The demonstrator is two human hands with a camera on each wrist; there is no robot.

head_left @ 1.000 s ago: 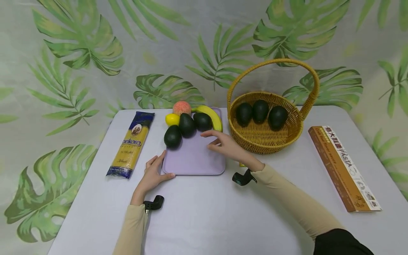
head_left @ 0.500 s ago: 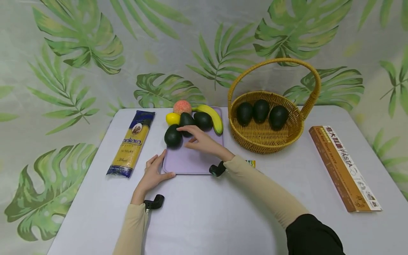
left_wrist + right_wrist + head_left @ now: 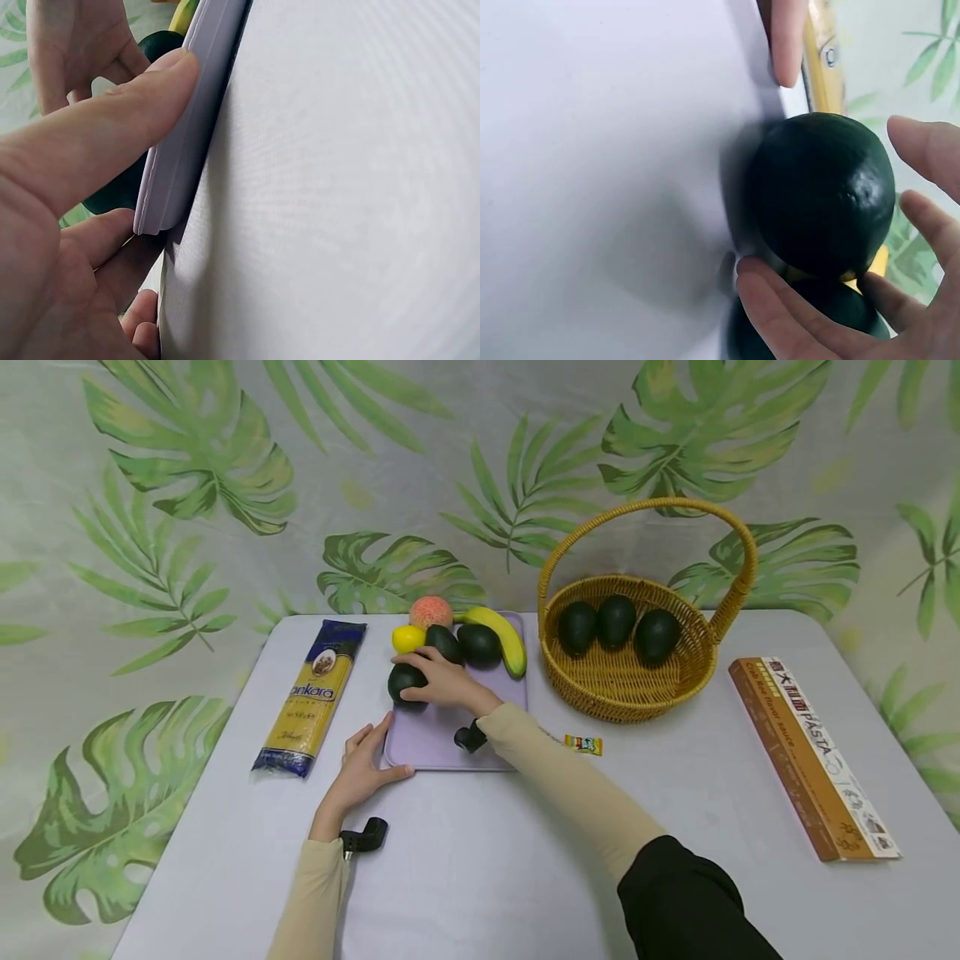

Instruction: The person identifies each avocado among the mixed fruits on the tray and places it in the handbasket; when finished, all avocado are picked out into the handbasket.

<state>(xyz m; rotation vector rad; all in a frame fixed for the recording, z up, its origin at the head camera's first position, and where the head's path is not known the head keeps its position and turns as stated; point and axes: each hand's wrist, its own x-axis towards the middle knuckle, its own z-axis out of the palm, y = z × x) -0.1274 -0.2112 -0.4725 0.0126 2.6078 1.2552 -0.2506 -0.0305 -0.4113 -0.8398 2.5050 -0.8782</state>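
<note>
My left hand (image 3: 362,775) holds the near left corner of the lilac tray (image 3: 435,747), thumb along the front edge and fingers along the side. My right hand (image 3: 444,683) reaches over the nearest dark green avocado (image 3: 821,195) at the tray's left edge. Its fingers spread around the fruit, and the right wrist view shows a gap between the uppermost fingertip and the skin. Two more avocados, one a middle avocado (image 3: 444,645) partly behind my hand and a right avocado (image 3: 480,646), lie beyond, beside a banana (image 3: 506,643), a lemon (image 3: 408,638) and a peach (image 3: 431,612).
A wicker basket (image 3: 626,693) with a tall handle stands right of the tray, holding 3 avocados (image 3: 617,622). A pasta bag (image 3: 311,697) lies at the left and a long pasta box (image 3: 813,760) at the right. A small packet (image 3: 583,744) lies before the basket.
My right hand has moved left across the tray to the nearest avocado, uncovering the small packet on the table. My left hand has stayed at the tray's corner.
</note>
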